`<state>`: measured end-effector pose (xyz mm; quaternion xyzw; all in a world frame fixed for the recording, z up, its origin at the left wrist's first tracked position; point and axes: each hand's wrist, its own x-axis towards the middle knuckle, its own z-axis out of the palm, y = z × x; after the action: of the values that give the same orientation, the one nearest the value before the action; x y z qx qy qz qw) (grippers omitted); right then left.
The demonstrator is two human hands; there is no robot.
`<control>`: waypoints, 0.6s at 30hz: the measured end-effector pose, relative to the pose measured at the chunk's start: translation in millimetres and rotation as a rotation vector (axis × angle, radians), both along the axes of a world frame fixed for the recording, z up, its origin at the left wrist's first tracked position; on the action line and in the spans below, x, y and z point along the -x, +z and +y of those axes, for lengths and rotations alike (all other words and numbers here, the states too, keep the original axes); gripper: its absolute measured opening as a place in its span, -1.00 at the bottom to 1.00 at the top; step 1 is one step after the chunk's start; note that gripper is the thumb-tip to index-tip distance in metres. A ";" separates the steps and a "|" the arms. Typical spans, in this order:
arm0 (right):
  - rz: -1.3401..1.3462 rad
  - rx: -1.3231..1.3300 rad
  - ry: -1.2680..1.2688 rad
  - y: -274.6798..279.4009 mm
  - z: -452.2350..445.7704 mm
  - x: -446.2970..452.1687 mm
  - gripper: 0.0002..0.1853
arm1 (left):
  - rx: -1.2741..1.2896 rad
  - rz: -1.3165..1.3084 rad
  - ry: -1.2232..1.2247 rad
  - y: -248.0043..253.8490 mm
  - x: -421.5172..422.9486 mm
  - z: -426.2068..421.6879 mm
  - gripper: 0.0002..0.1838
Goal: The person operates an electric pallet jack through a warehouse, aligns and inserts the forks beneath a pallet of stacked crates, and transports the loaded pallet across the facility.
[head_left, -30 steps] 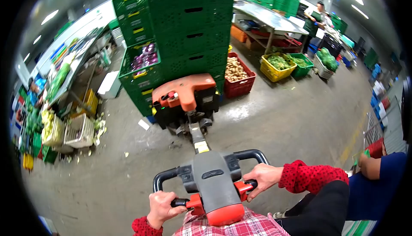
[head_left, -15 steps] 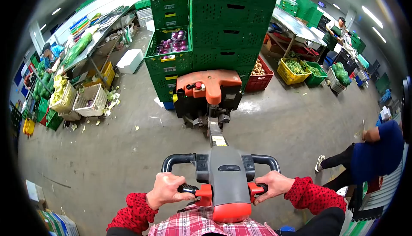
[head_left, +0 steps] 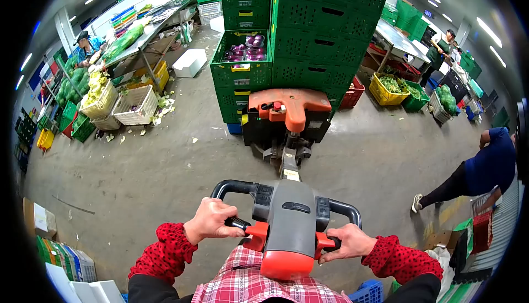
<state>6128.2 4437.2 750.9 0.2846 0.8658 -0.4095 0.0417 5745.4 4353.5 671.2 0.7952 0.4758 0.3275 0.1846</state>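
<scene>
My left hand (head_left: 212,220) is closed round the black left grip of a grey and red control handle (head_left: 296,223). On the opposite side, my right hand (head_left: 352,242) wraps the right grip. Both wrists are in red dotted sleeves. From the handle a shaft runs forward to an orange and black pallet truck (head_left: 292,110). Tall stacks of green crates (head_left: 317,44) stand just beyond the truck, and an open crate in front holds packed purple vegetables (head_left: 246,48).
At left are a long table (head_left: 144,36), white crates (head_left: 135,106) and a seated person (head_left: 88,47). Yellow (head_left: 387,92) and red crates stand at right. A person in dark blue (head_left: 485,162) is at the right edge, another (head_left: 441,49) farther back. Boxes (head_left: 44,220) lie lower left.
The crate stacks, truck and left-hand tables have shifted rightward in view. More boxes show at lower left. The person in blue now appears more fully, with legs apart. Both hands still hold the grips.
</scene>
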 end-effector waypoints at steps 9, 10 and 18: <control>0.009 0.000 -0.096 -22.7 -48.6 -10.9 -0.41 | -0.021 0.021 -0.060 -8.6 -0.4 -18.5 -0.42; 0.038 -0.014 -0.088 -26.5 -53.6 0.7 -0.44 | -0.016 0.052 -0.039 -10.7 11.3 -27.7 -0.44; 0.040 0.076 -0.185 -17.7 -162.2 75.9 -0.65 | -0.116 -0.017 -0.020 -16.3 68.3 -84.6 -0.37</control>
<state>6052.4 4275.0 733.2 0.3533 0.8203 -0.4497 -0.0029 5677.0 4268.9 655.0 0.8065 0.4465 0.3593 0.1453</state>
